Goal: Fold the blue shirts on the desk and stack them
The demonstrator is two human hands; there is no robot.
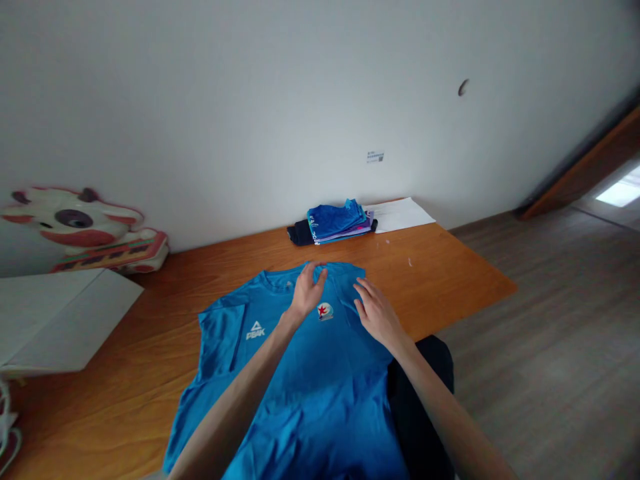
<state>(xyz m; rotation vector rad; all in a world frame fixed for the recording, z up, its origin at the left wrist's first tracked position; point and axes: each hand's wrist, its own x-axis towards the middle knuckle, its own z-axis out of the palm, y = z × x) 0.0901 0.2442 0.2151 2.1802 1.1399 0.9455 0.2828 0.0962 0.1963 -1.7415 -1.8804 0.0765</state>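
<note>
On the wooden table [450, 267], blue T-shirt [310, 373] lies flat under both hands: left hand [307, 292] and right hand [376, 310] open, resting near collar

T-shirt [305, 380] flat on table [450, 267], folded clothes pile [333, 223] behind it, paper sheet [400, 213] right of pile.

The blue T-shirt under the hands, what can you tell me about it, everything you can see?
The blue T-shirt looks like thin sports fabric and lies front up on the wooden table, collar toward the wall, hem toward the person. A white logo sits on one side of the chest and a round badge on the other. One sleeve is spread flat on the left of the picture; the other side appears folded in. Some creases show. The left hand touches it near the collar, and the right hand rests flat on it. A dark garment lies beside it.
</note>
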